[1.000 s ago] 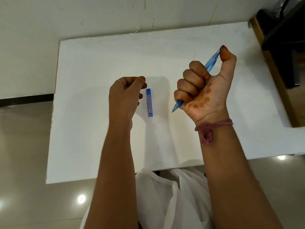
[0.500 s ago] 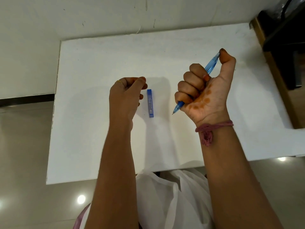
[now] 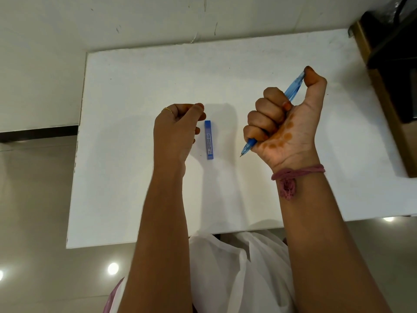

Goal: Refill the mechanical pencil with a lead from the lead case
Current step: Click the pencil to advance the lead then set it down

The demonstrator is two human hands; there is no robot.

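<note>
White table [image 3: 140, 91]; blue lead case [image 3: 209, 139] lying flat mid-table.

pencil [image 3: 293, 89]: translucent blue plastic, glossy. lead case [image 3: 208, 139]: blue plastic, smooth. surface [image 3: 135, 109]: matt white, lightly scuffed. wrist thread [image 3: 297, 172]: pink yarn, frayed. floor [image 3: 33, 199]: glossy tile. ring [image 3: 168, 110]: gold metal.

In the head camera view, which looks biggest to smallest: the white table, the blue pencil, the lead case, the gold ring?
1. White table.
2. Mechanical pencil, partly hidden in the right hand and nearer the camera.
3. Lead case, clearly shorter.
4. Gold ring on the left hand.
</note>
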